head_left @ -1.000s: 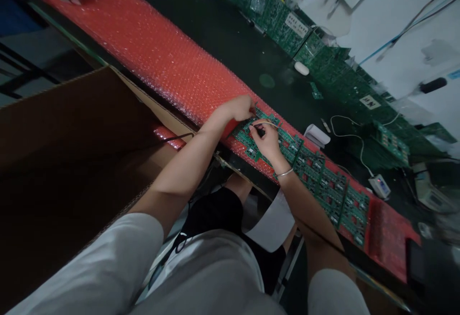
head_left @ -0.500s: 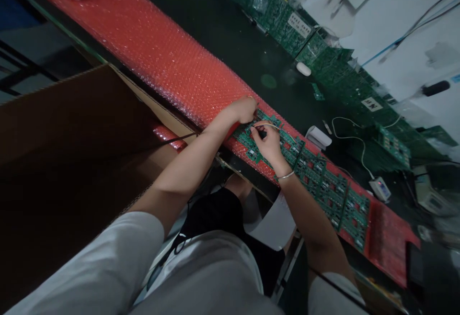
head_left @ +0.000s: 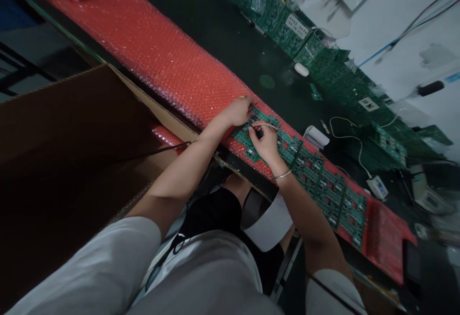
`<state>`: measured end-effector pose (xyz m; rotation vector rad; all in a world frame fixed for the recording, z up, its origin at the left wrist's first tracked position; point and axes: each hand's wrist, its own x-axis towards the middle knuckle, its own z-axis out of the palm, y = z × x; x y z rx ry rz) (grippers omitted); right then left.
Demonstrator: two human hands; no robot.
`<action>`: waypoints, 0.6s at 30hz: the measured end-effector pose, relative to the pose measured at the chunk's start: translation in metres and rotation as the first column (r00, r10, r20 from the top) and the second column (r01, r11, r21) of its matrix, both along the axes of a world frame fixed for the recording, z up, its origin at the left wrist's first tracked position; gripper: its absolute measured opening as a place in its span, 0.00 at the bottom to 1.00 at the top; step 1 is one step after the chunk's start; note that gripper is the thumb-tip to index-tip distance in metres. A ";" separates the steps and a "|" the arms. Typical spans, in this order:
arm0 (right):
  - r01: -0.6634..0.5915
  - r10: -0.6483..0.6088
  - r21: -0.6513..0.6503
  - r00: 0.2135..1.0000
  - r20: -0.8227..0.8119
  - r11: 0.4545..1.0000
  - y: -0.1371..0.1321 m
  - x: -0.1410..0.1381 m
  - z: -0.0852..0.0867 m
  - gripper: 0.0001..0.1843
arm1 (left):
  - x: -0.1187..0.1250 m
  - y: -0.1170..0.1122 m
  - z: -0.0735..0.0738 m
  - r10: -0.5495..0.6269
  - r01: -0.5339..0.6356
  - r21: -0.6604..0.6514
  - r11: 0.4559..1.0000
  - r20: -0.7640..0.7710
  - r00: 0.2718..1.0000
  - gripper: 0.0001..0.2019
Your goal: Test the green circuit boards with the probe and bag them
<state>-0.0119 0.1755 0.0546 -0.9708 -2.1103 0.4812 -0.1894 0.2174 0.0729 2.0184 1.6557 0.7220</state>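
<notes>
A row of green circuit boards [head_left: 318, 178] lies on red bubble wrap [head_left: 179, 61] along the bench. My left hand [head_left: 240, 111] is at the upper left end of the row, its fingers bent down and closed at the board's edge. What they grip, if anything, is hidden. Just to the right, my right hand [head_left: 266, 143] pinches a thin pale wire [head_left: 275, 127] between thumb and fingers, over the same board. The wire's free part arcs to the right above the board.
An open cardboard box [head_left: 72, 138] stands at the left, against the bench edge. Stacked green boards [head_left: 287, 28] line the bench's back. A white case [head_left: 301, 70], a white box [head_left: 316, 137] and a cabled device [head_left: 377, 188] lie behind the row.
My left hand has shifted slightly left, its fingertips lifting a little away from my right hand. My right hand keeps its pinch on the wire. The whole view has shifted slightly.
</notes>
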 end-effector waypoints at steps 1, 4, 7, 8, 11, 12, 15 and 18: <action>0.000 0.000 0.007 1.000 0.012 1.000 0.000 0.000 0.000 0.07 | 0.002 0.001 -0.003 0.014 -0.013 0.004 1.000 -0.029 0.999 0.22; 0.015 -0.015 0.008 0.999 0.048 1.000 -0.001 0.000 0.000 0.07 | 0.006 0.009 -0.008 0.042 -0.045 -0.022 0.999 -0.100 0.994 0.28; 0.023 -0.023 -0.001 0.998 0.065 1.000 0.000 0.000 -0.002 0.06 | 0.004 0.024 -0.009 0.012 -0.022 -0.093 0.995 -0.110 0.994 0.24; 0.020 -0.020 -0.001 0.998 0.066 1.000 0.001 0.000 -0.003 0.06 | 0.002 0.029 -0.008 -0.008 -0.006 -0.121 0.993 -0.112 0.994 0.22; 0.023 -0.024 0.016 0.997 0.074 1.000 0.003 -0.001 -0.005 0.07 | -0.003 0.040 -0.006 -0.043 0.017 -0.176 0.984 -0.143 0.989 0.21; 0.025 -0.027 0.022 0.997 0.076 0.999 0.003 -0.002 -0.005 0.07 | -0.003 0.042 -0.004 -0.046 0.016 -0.182 0.983 -0.163 0.986 0.22; 0.026 -0.027 0.019 0.999 0.042 0.999 -0.001 -0.002 0.001 0.09 | -0.003 0.043 0.000 -0.047 0.007 -0.188 0.982 -0.208 0.977 0.23; 0.049 -0.048 0.000 0.997 -0.064 0.999 0.004 0.011 0.012 0.12 | -0.003 0.042 0.002 -0.044 0.011 -0.191 0.981 -0.169 0.985 0.22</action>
